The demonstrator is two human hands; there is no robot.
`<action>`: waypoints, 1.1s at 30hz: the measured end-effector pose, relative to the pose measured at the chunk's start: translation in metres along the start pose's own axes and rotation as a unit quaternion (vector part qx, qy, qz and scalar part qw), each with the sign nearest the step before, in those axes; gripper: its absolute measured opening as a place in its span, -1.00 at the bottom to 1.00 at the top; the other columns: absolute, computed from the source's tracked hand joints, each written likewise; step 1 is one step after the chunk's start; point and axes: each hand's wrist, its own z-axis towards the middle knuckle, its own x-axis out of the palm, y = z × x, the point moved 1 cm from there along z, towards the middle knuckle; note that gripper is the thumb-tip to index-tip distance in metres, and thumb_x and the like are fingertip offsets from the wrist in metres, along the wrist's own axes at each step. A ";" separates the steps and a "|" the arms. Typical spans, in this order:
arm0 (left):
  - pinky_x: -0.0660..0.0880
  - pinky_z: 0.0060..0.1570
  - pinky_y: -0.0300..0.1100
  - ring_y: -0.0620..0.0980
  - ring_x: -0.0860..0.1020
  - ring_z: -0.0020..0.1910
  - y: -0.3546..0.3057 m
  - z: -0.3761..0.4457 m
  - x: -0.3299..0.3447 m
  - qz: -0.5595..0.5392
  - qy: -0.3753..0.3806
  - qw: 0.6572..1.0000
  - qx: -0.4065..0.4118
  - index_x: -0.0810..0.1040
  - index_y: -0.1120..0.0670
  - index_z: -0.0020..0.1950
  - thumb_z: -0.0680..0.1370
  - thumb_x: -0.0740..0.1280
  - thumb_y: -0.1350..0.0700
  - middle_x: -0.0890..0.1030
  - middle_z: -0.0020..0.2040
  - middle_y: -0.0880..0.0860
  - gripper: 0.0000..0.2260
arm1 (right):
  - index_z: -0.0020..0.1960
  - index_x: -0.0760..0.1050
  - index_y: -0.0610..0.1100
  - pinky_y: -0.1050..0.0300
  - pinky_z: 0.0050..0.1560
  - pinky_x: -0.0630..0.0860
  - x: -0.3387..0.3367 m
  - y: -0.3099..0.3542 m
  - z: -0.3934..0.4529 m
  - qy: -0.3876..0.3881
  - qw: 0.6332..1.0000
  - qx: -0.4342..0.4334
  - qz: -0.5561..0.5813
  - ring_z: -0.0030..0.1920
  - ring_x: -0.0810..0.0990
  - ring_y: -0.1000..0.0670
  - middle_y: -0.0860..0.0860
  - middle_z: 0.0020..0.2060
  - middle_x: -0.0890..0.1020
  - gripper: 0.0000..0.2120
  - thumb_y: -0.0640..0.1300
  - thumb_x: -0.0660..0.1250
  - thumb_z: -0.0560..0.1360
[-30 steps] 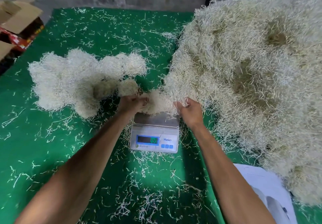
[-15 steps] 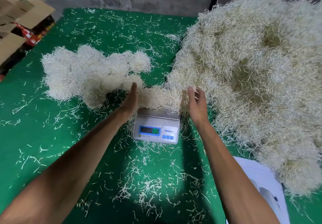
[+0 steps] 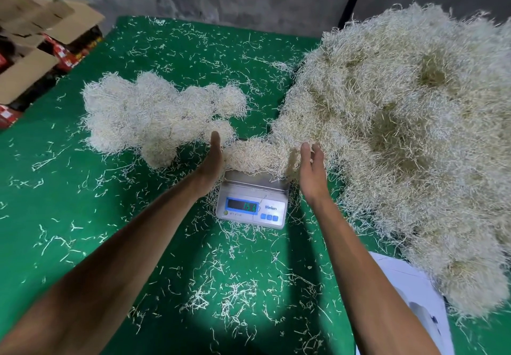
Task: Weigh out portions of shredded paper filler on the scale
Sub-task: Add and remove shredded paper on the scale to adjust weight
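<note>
A small white digital scale (image 3: 253,202) with a lit blue display stands on the green table. A clump of pale shredded paper (image 3: 254,155) lies on its steel pan and still touches the big pile. My left hand (image 3: 211,161) is held flat, fingers straight, at the clump's left side. My right hand (image 3: 311,166) hovers with fingers extended at the clump's right side, beside the large heap of shredded paper (image 3: 401,122). Neither hand grips anything.
Several weighed clumps of filler (image 3: 154,114) lie together left of the scale. Loose shreds are scattered over the green cloth (image 3: 83,216). Cardboard boxes (image 3: 36,36) stand at the far left. A white sheet (image 3: 414,294) lies at the lower right.
Both hands let go of the clump, leaving it on the scale pan, and opened with fingers straight. The display now shows a reading instead of zero.
</note>
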 end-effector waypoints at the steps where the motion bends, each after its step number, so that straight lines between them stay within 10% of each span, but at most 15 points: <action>1: -0.22 0.49 0.26 0.10 -0.10 0.63 0.001 0.001 -0.001 0.001 0.002 1.000 -0.003 -0.27 -0.21 0.61 0.58 -0.34 -0.40 -0.22 0.65 0.02 -0.37 | 0.65 -0.01 0.09 -0.04 0.39 0.15 0.000 0.000 0.001 0.001 1.000 0.000 0.001 0.57 0.24 -0.11 -0.04 0.62 0.17 -0.25 0.47 -0.09 0.59; 10: -0.20 0.49 0.23 0.05 -0.09 0.62 0.006 0.003 0.001 0.029 -0.025 0.999 0.025 -0.22 -0.16 0.63 0.64 -0.31 -0.33 -0.19 0.65 -0.01 -0.42 | 0.60 0.20 0.00 0.08 0.35 0.35 0.003 -0.009 0.014 -0.024 0.999 -0.016 -0.014 0.42 0.46 0.02 -0.05 0.53 0.36 -0.37 0.30 0.11 0.65; 14: 0.13 0.48 -0.03 0.04 0.29 0.51 0.003 0.010 0.019 0.113 -0.070 0.986 0.099 0.10 0.11 0.63 0.69 -0.16 -0.27 0.28 0.57 0.18 -0.36 | 0.59 0.23 -0.11 0.23 0.08 0.62 0.017 -0.009 0.017 -0.058 0.998 -0.003 -0.020 0.03 0.62 0.23 -0.10 0.38 0.48 -0.32 0.19 0.32 0.60; 17: 0.52 -0.12 -0.12 -0.10 0.49 -0.17 -0.002 0.008 0.047 0.194 -0.041 0.970 0.140 0.28 0.17 0.47 0.63 0.12 -0.29 0.53 -0.03 -0.02 -0.37 | 0.61 0.13 -0.12 0.08 0.14 0.61 0.037 -0.003 0.014 -0.001 0.999 0.026 -0.031 0.05 0.60 0.07 -0.11 0.22 0.56 -0.20 0.21 0.37 0.55; 21: 0.47 0.24 -0.09 -0.21 0.51 0.09 -0.003 0.011 0.068 0.192 -0.113 0.960 0.167 0.28 0.10 0.55 0.49 0.26 -0.46 0.58 0.23 -0.04 -0.17 | 0.63 0.08 -0.21 -0.12 0.53 0.30 0.048 0.004 0.009 -0.018 0.994 0.080 0.078 0.47 0.39 -0.09 -0.14 0.52 0.36 -0.18 0.26 0.26 0.61; 25: 0.42 0.36 0.02 -0.08 0.47 0.28 -0.021 0.012 0.075 0.122 -0.075 0.985 0.092 0.33 0.11 0.51 0.27 0.36 -0.59 0.49 0.29 -0.10 0.05 | 0.09 0.39 -0.18 0.12 -0.23 0.42 0.035 0.013 0.008 -0.045 0.988 0.052 0.136 -0.26 0.43 0.04 0.02 -0.21 0.47 -0.54 0.26 0.17 0.64; 29: 0.44 -0.36 -0.55 -0.46 0.56 -0.28 -0.026 0.011 0.086 0.078 -0.035 0.987 0.135 0.47 -0.08 -0.10 0.44 0.54 -0.06 0.62 -0.28 -0.39 -0.74 | 0.03 0.38 -0.09 0.12 -0.09 0.47 0.018 0.020 0.014 -0.026 0.993 0.042 0.106 -0.26 0.39 0.08 0.07 -0.21 0.42 -0.54 0.33 0.13 0.63; 33: 0.28 -0.63 -0.47 -0.27 0.45 -0.56 -0.034 -0.005 0.104 0.048 -0.083 0.987 0.128 0.54 0.02 -0.21 0.47 0.51 0.00 0.55 -0.50 -0.17 -0.80 | 0.08 0.55 -0.37 0.08 -0.34 0.53 0.007 0.025 0.029 -0.046 0.995 0.060 0.064 -0.40 0.56 -0.05 -0.02 -0.39 0.59 -0.52 0.11 0.37 0.61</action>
